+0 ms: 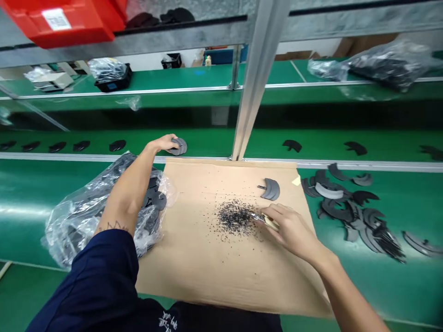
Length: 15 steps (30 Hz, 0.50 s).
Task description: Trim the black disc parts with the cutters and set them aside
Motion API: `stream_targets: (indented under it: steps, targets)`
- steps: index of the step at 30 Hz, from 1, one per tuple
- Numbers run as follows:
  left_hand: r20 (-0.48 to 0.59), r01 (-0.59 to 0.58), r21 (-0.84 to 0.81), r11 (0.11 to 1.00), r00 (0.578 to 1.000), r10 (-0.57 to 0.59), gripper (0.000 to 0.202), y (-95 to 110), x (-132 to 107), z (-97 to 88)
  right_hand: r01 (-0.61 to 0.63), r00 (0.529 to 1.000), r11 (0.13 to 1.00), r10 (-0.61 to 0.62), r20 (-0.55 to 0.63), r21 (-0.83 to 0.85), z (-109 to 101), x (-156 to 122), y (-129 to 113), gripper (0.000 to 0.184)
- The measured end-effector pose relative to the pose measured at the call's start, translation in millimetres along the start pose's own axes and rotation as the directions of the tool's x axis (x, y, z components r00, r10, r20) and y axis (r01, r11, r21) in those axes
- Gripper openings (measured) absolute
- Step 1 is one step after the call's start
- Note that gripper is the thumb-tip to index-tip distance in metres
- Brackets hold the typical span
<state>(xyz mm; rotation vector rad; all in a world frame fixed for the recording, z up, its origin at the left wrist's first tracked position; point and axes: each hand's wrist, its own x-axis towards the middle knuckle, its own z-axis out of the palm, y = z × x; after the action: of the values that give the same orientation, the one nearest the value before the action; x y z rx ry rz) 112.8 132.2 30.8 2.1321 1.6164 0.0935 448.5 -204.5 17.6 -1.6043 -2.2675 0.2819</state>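
Note:
Stretched forward over the green belt, my left hand (166, 142) grips a dark grey curved plastic part (180, 146) by its near side; whether it is one piece or a stack I cannot tell. My right hand (289, 228) is closed around cutting pliers (266, 220) with pale handles, their metal jaws over a pile of small black scraps (235, 216). The scraps lie on a brown cardboard sheet (194, 267). Just beyond the pliers, another grey curved part (271, 189) rests on the cardboard, a short stub sticking out to its left.
A clear plastic bag (76, 221) of dark parts lies left of the cardboard. Many loose curved parts (346, 210) are heaped at right. Behind, spaced black parts (117, 145) sit on the green belt (211, 143). A metal post (254, 78) rises mid-view; a red bin (76, 23) hangs upper left.

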Motion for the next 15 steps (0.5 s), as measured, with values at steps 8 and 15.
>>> stream_targets:
  steps: [8,15]
  targets:
    - [0.031,-0.017,0.275,0.961,0.999,0.008,0.054,-8,19,-6.5,-0.269,0.962,0.952,0.272,0.002,-0.146,-11,-24,34,0.019]
    - [0.323,-0.35,0.372,0.86,0.917,0.234,0.052,13,-39,-9.2,-0.121,0.993,0.987,0.121,0.002,-0.111,17,24,73,0.039]
